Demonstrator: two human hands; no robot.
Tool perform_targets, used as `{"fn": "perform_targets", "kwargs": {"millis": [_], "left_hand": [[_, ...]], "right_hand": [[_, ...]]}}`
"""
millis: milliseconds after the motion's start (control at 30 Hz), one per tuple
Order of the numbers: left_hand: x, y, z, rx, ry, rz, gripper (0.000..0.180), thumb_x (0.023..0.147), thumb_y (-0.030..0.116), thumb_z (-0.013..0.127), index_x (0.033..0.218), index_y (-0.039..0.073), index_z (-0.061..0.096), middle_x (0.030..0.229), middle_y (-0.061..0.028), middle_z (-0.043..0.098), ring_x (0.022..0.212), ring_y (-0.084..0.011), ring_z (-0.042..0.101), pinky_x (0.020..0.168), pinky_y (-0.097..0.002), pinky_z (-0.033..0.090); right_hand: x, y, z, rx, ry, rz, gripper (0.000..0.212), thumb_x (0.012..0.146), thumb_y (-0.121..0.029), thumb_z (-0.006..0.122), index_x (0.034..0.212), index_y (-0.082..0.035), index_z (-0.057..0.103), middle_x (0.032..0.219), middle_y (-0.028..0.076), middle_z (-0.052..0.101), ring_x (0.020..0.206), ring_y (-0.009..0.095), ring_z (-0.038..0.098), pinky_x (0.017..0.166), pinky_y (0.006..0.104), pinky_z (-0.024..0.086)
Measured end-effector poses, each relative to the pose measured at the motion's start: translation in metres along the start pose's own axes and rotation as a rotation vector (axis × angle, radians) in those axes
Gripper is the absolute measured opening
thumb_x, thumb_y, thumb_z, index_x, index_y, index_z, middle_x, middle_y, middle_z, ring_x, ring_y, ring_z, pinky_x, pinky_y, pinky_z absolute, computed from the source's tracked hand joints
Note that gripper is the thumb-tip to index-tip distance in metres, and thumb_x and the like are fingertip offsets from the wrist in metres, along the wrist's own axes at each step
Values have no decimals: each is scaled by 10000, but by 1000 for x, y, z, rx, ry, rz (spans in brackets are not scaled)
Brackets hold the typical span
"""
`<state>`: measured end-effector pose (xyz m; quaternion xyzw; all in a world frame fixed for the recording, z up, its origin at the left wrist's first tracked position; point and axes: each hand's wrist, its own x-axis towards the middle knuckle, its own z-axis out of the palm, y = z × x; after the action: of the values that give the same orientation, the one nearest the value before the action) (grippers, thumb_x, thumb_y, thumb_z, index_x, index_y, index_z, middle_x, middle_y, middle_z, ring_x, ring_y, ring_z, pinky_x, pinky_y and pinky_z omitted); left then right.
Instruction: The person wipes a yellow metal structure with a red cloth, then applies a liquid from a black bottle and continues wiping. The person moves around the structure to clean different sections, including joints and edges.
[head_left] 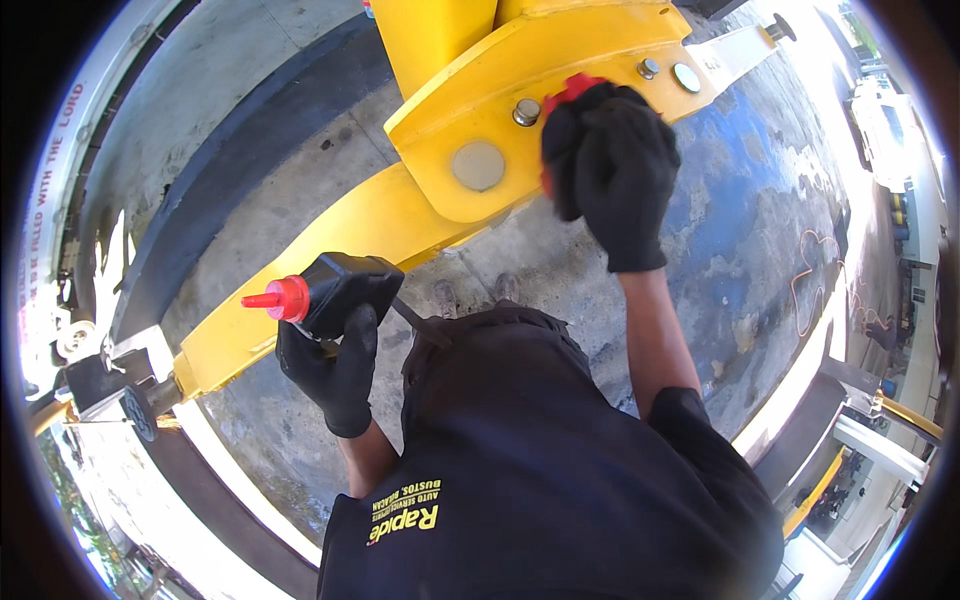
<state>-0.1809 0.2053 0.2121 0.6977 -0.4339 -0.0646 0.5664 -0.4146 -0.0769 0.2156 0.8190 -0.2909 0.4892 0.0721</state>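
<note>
My left hand (335, 375), in a black glove, grips a black plastic bottle (348, 292) with a red pointed nozzle cap. The bottle lies tilted on its side, its nozzle toward the left. My right hand (628, 175), also gloved in black, is closed on a bunched red and black cloth (574, 90), blurred by motion. That hand is over the yellow steel lift arm (440, 150), by its pins. Whether the cloth touches the metal is hard to tell. A bolt head (526, 111) and a round grey disc (478, 165) are left of the cloth.
Beyond the right hand, the yellow arm carries another bolt (648, 68) and a shiny round pin (686, 77). A yellow post (430, 40) rises at the top. The concrete floor (740, 230) is stained blue. An orange hose (800, 290) lies at right.
</note>
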Motion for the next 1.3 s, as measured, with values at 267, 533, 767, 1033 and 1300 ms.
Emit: {"fn": "perform_targets", "kwargs": {"millis": [267, 533, 767, 1033, 1300], "left_hand": [[4, 7, 7, -27, -2, 53, 299, 872, 66, 879, 1168, 33, 855, 1086, -83, 849, 972, -224, 797, 944, -372, 584], [7, 16, 4, 36, -19, 127, 331, 848, 23, 854, 1179, 26, 846, 1073, -82, 864, 973, -208, 804, 936, -355, 588], [-6, 2, -10, 111, 93, 56, 291, 896, 138, 900, 1167, 44, 852, 1055, -69, 856, 952, -223, 807, 915, -354, 586], [-4, 1, -7, -28, 26, -5, 245, 914, 128, 880, 1143, 43, 856, 1059, -74, 853, 964, -218, 794, 926, -357, 577], [9, -8, -7, -14, -92, 72, 375, 951, 95, 842, 1301, -7, 755, 1187, -86, 806, 1085, -180, 747, 1001, -361, 563]], "right_hand": [[-2, 18, -1, 75, -12, 50, 127, 817, -38, 752, 939, -70, 763, 978, 95, 789, 1009, 355, 782, 899, 469, 621], [-6, -11, -4, 176, -136, -43, 117, 851, -82, 789, 966, -87, 766, 1045, 93, 790, 1075, 335, 777, 946, 466, 601], [22, -37, -14, 392, 51, 285, 158, 1082, -62, 686, 1201, 1, 769, 1203, 183, 779, 1124, 312, 768, 1016, 406, 580], [-17, -85, 14, 144, -359, -111, 396, 1026, -337, 732, 1350, -113, 769, 1445, 87, 706, 1343, 334, 633, 1143, 517, 489], [11, -103, 31, 62, -378, 39, 148, 955, -195, 766, 1061, -93, 788, 1195, 81, 757, 1188, 289, 663, 1022, 501, 576]]}}
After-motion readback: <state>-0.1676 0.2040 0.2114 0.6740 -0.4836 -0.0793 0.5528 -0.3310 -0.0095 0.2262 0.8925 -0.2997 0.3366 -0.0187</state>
